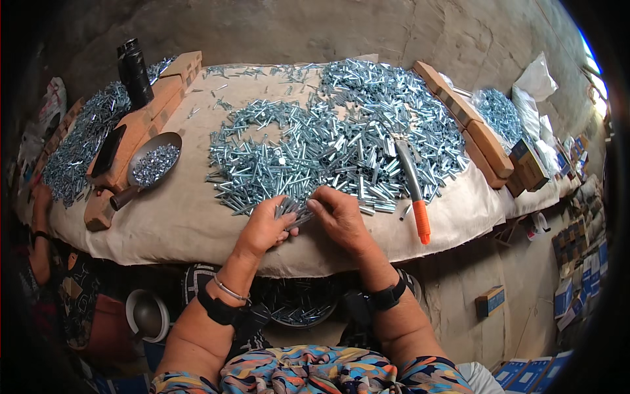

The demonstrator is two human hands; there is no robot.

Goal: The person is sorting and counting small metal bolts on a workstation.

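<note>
Stacked along the right rim: small blue-and-white cartons (577, 276), flat and rectangular. Lower down, at the bottom right corner, more blue cartons (525, 371) lying on the floor. Alone on the floor right of the table, one brown box with a blue side (491, 301). At the table's far right, brown cardboard boxes (528, 164), beside white plastic bags (535, 88).

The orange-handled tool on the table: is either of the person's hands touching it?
Apart. The head view shows the orange-handled tool lying to the right, with bare cloth between it and the right hand; the left hand is farther off.
</note>
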